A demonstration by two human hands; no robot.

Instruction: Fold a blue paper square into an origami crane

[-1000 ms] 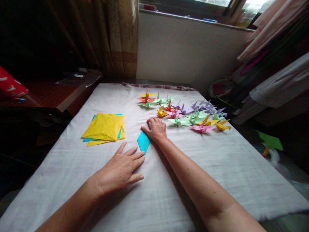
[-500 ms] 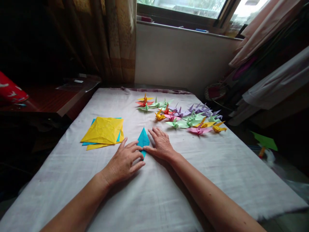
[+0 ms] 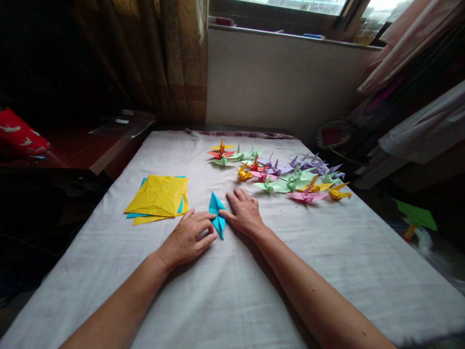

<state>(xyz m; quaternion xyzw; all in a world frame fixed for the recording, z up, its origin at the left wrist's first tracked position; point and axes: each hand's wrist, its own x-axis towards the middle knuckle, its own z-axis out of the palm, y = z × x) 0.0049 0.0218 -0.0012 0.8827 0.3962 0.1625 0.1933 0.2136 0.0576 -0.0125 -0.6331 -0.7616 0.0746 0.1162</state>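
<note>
A folded blue paper [image 3: 217,213], shaped like a narrow diamond with a crease down its middle, lies flat on the cloth-covered table. My left hand [image 3: 187,238] rests at its left edge, fingertips touching the paper and thumb held apart below. On the other side, my right hand [image 3: 245,212] lies palm down, its thumb pressing the paper's right edge and its fingers stretched forward on the cloth. Neither hand lifts the paper. Left of my hands is a pile of yellow sheets [image 3: 158,195] with blue sheets [image 3: 136,215] showing at the edges.
Several folded paper cranes [image 3: 298,179] in green, purple, pink, red and yellow stand at the back right of the white cloth [image 3: 232,300]. A dark wooden surface [image 3: 72,150] with a red patterned object [image 3: 22,133] is at left. Clothes [image 3: 428,126] hang at right.
The blue paper has tilted, its lower tip swinging to the right, and a central slit now shows. My right thumb and left fingers have shifted slightly along its edges.
</note>
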